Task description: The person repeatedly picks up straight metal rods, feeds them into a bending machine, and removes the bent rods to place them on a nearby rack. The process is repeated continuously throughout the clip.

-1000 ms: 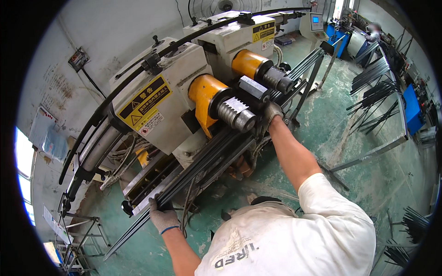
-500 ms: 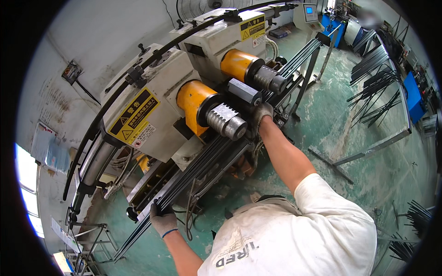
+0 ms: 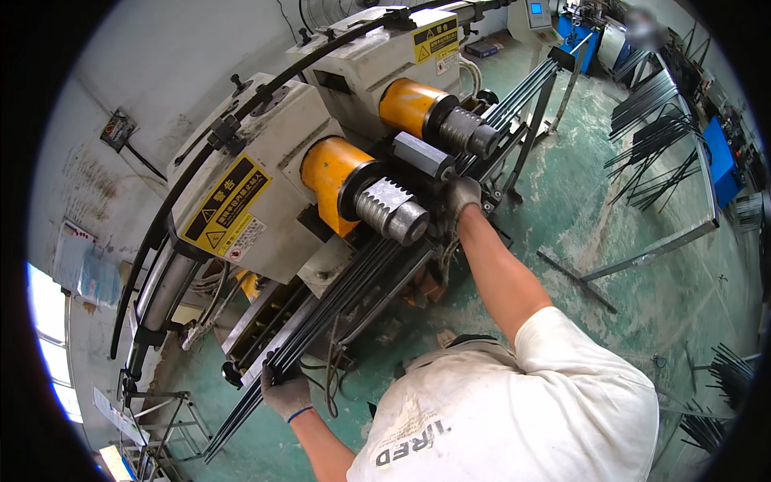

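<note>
A bundle of long dark metal rods [image 3: 333, 299] runs slantwise along the front of a pale machine [image 3: 273, 193]. My left hand [image 3: 286, 395], in a grey knitted glove, is closed around the bundle close to its lower left end. My right hand [image 3: 463, 197], gloved too, reaches in by the rods' line, just under a grey six-sided metal block [image 3: 422, 156]. It looks curled, but its fingertips and whatever lies in them are hidden. Between my two hands juts a ridged metal roller [image 3: 392, 210] on an orange housing [image 3: 331, 178]. A second ridged roller [image 3: 470, 133] stands farther back.
A control box with a small screen [image 3: 536, 18] stands at the far right. On the right, a metal rack [image 3: 658, 255] carries many dark rods. A thick black cable [image 3: 181, 189] arches over the machine. A hanging cable [image 3: 329, 384] loops beside my left hand.
The view has shifted slightly. Against the machine, my right hand sits a little farther right. The rods' lower end has also moved slightly right; my left hand keeps its grip.
</note>
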`<move>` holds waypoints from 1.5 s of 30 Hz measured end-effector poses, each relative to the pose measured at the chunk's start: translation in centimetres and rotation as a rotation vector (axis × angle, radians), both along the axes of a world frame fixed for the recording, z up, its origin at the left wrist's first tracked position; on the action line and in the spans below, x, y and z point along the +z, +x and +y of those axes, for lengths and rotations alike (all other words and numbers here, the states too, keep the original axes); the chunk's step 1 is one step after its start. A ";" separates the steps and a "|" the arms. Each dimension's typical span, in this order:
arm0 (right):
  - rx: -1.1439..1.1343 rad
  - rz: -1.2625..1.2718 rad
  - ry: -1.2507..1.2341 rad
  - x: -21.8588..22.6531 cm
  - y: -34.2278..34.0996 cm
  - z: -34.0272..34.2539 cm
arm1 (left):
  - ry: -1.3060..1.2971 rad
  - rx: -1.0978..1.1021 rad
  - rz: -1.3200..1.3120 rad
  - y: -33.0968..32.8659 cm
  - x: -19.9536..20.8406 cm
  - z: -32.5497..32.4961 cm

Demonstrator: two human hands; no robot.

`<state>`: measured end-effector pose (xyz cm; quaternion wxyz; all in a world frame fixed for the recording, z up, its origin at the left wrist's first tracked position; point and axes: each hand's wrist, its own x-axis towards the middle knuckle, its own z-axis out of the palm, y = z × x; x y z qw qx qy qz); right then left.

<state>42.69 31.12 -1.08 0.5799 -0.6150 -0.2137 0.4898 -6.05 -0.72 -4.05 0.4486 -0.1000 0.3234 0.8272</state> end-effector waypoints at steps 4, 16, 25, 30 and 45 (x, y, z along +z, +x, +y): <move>0.130 -0.527 -0.103 -2.6 1.5 2.1 | -0.002 -0.021 0.015 0.1 0.5 1.0; 0.047 0.174 0.159 -1.5 2.1 -0.8 | 0.074 -0.051 0.043 0.5 -0.6 -0.4; 0.220 0.268 0.119 -0.4 3.1 -1.6 | 0.122 -0.063 0.094 0.3 -0.8 -1.4; 0.266 0.295 0.197 0.1 3.9 -2.9 | 0.105 0.030 0.014 2.5 1.5 -1.0; -0.160 0.038 0.127 -0.8 13.0 -7.5 | 0.096 0.044 -0.022 3.9 -0.8 -1.7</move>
